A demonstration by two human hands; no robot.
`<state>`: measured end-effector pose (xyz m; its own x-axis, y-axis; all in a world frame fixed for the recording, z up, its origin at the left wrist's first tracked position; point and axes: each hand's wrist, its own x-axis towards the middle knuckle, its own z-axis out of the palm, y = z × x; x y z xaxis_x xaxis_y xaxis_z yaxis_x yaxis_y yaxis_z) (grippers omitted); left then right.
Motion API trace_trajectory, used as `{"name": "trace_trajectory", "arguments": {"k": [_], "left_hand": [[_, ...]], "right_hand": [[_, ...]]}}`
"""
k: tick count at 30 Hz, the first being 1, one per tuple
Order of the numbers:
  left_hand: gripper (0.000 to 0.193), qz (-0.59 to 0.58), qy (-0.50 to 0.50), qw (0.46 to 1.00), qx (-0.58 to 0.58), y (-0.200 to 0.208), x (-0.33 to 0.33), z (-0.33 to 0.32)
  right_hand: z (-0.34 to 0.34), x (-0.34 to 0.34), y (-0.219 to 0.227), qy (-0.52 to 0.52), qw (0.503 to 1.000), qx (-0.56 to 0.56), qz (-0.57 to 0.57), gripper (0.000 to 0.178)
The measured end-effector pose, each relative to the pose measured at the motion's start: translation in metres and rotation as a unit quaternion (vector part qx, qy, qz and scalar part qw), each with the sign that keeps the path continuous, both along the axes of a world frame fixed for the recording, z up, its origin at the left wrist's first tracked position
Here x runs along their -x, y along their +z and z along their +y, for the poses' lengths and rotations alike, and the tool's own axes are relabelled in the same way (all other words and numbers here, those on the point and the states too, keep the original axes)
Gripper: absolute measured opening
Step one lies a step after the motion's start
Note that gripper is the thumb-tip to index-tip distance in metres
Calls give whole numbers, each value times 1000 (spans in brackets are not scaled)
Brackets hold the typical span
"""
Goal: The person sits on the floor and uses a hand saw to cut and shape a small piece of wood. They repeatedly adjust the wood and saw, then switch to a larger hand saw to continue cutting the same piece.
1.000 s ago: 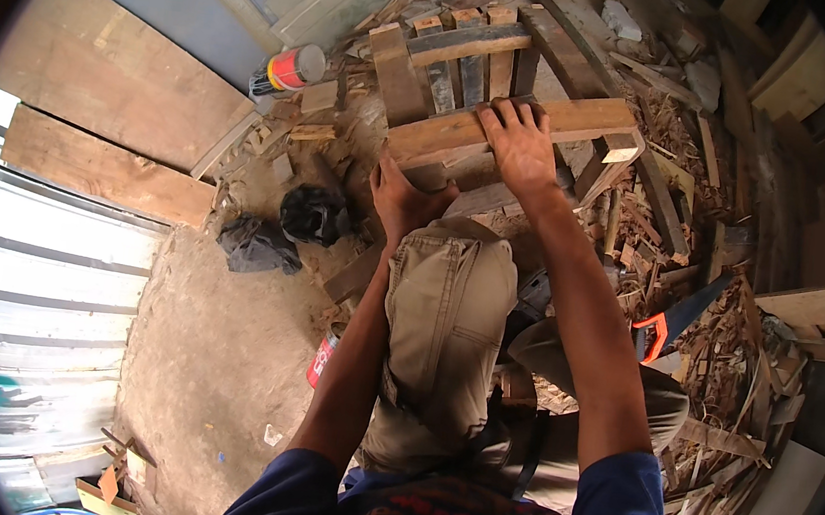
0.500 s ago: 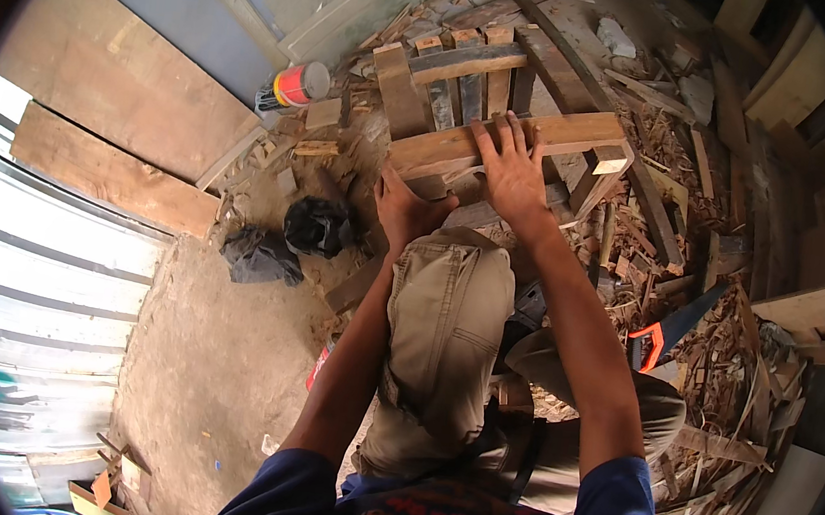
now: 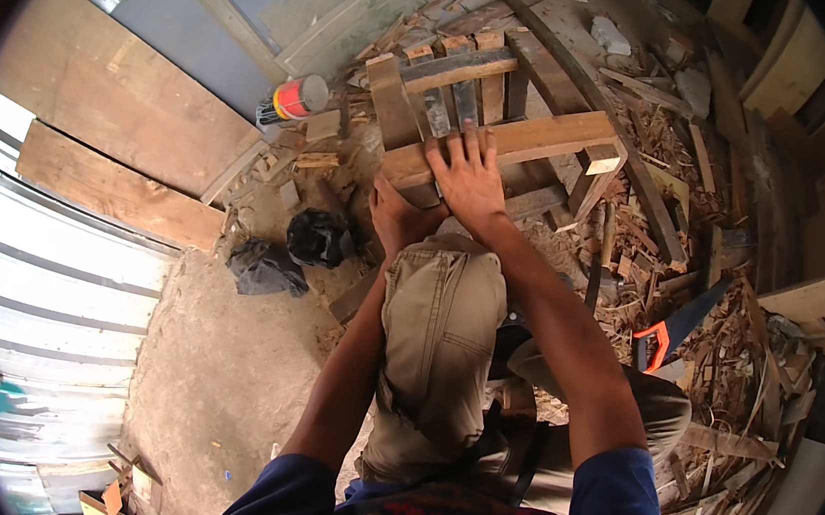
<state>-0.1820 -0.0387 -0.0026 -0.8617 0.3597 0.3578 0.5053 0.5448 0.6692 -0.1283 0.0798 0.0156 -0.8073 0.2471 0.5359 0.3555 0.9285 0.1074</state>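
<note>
A squared wooden beam (image 3: 556,139) lies across a slatted wooden frame (image 3: 463,66) in front of my knee. My left hand (image 3: 401,218) is closed around the beam's left end, its thumb pointing right along the near side; its fingertips are partly hidden. On top of the beam, close to that end, rests my right hand (image 3: 469,178), palm down with its fingers stretched apart. Beneath the beam's right end stands a short wooden upright (image 3: 596,181), joined to the frame.
A handsaw with an orange handle (image 3: 655,345) lies on wood shavings (image 3: 711,379) to the right. Black plastic bags (image 3: 319,238) sit on the dirt floor at left. Behind them lies a red and yellow can (image 3: 299,98). A long plank (image 3: 546,35) slants behind the frame.
My right hand has slid left along the beam, nearer my left hand. The view has shifted slightly; the left hand keeps its place at the beam's end.
</note>
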Motion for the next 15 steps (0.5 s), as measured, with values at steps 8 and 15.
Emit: {"name": "trace_trajectory", "arguments": {"k": [8,15], "left_hand": [[109,23,-21,999,-13,-5,6,-8],[99,47,-44,997,-45,-8,7,-11]], "right_hand": [[49,5,5,160,983,-20,-84,48],[55,1,5,193,978,-33,-79,51]]}}
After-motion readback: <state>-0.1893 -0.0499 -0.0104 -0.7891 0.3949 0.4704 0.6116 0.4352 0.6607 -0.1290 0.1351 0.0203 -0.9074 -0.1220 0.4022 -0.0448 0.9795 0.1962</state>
